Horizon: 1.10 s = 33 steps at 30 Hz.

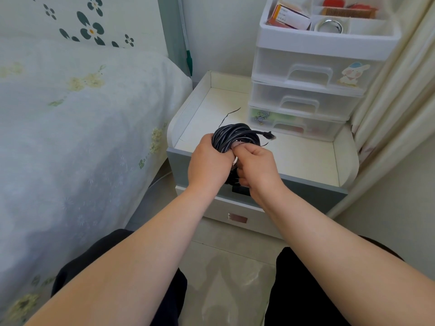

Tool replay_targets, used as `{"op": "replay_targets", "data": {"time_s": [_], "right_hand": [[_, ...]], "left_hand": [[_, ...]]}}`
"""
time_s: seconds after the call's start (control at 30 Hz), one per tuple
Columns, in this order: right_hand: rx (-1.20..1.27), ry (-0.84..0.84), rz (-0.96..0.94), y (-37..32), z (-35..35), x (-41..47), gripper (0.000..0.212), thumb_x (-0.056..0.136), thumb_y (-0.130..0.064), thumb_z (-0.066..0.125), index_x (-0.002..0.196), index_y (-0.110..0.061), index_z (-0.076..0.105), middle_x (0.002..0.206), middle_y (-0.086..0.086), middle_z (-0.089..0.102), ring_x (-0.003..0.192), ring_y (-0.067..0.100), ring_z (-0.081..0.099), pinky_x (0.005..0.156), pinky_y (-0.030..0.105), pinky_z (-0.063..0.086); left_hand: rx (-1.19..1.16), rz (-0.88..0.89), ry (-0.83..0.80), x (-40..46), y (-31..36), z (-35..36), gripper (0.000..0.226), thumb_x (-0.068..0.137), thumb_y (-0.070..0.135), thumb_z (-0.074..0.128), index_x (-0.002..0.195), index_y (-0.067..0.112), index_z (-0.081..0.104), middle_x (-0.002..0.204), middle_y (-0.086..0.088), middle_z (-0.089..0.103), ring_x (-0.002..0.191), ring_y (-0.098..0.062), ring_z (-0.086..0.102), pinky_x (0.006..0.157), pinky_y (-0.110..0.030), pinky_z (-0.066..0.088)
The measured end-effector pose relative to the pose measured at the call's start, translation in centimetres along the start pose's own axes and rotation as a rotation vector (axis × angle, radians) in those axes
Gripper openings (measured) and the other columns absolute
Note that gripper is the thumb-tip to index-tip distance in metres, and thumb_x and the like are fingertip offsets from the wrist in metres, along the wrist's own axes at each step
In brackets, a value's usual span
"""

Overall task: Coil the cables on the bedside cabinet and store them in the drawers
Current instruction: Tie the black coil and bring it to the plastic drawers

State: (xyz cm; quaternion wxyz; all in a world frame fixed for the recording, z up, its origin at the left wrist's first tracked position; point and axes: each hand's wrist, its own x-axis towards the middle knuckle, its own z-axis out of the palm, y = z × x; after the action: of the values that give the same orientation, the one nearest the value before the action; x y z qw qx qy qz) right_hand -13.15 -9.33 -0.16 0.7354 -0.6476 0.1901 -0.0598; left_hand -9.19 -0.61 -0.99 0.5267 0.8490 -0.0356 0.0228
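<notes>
A black cable (231, 136) is wound into a thick coil above the front edge of the bedside cabinet (306, 156). Its plug end (269, 135) sticks out to the right. My left hand (208, 161) grips the coil's left side, fingers curled round the loops. My right hand (255, 167) holds the coil's lower right part, thumb pressed on the strands. A thin black tie wire (227, 117) lies on the cabinet top behind the coil. The cabinet's drawers (237, 217) below are closed.
A white plastic drawer unit (306, 90) with three clear drawers stands at the cabinet's back right, an organiser tray (329, 22) on top. The bed (70, 114) is at the left, a curtain (400, 102) at the right. My knees are below.
</notes>
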Motion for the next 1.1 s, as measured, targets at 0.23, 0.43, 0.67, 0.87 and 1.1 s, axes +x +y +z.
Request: {"op": "replay_targets", "data": {"time_s": [0.23,0.43,0.67,0.87,1.1], "right_hand": [[-0.157,0.096,-0.138,0.5,0.2,0.0,0.027,0.089,-0.012,0.055,0.061,-0.017,0.056,0.045,-0.009,0.048,0.040,0.009,0.036,0.045,0.023,0.033],[-0.318,0.126,-0.306,0.2,-0.2,-0.5,0.009,0.089,-0.023,0.062,0.081,-0.021,0.058,0.070,0.000,0.065,0.042,0.007,0.050,0.050,0.029,0.047],[-0.834,-0.123,-0.569,-1.4,-3.0,0.8,0.009,0.082,-0.026,0.072,0.079,-0.021,0.064,0.086,-0.012,0.054,0.069,0.013,0.052,0.067,0.024,0.043],[-0.961,-0.240,-0.692,-1.1,-3.7,1.2,0.010,0.082,-0.028,0.071,0.084,-0.022,0.063,0.130,-0.020,0.040,0.081,0.006,0.058,0.073,0.033,0.051],[-1.070,-0.330,-0.546,-0.8,-3.4,1.2,0.032,0.085,-0.037,0.065,0.114,-0.023,0.058,0.102,-0.012,0.062,0.088,0.006,0.056,0.080,0.026,0.045]], "left_hand": [[0.112,0.054,-0.008,-0.3,0.1,-0.6,0.017,0.087,0.029,0.055,0.102,0.023,0.051,0.086,0.008,0.062,0.080,-0.019,0.060,0.069,-0.036,0.051],[0.252,0.049,-0.063,0.2,-0.5,-1.3,0.020,0.087,0.036,0.054,0.099,0.022,0.050,0.083,0.004,0.064,0.078,-0.021,0.061,0.061,-0.032,0.046],[0.516,0.124,-0.182,0.4,-1.4,-2.3,0.034,0.085,0.049,0.056,0.104,0.022,0.049,0.088,0.002,0.064,0.081,-0.024,0.060,0.061,-0.032,0.042],[0.704,0.276,-0.233,0.0,-2.1,-3.2,0.037,0.086,0.050,0.058,0.104,0.021,0.047,0.085,0.006,0.058,0.081,-0.022,0.057,0.058,-0.032,0.036],[0.822,0.486,-0.285,-0.1,-3.1,-4.5,0.034,0.088,0.048,0.056,0.113,0.026,0.049,0.088,0.004,0.063,0.082,-0.022,0.058,0.057,-0.031,0.035]]}}
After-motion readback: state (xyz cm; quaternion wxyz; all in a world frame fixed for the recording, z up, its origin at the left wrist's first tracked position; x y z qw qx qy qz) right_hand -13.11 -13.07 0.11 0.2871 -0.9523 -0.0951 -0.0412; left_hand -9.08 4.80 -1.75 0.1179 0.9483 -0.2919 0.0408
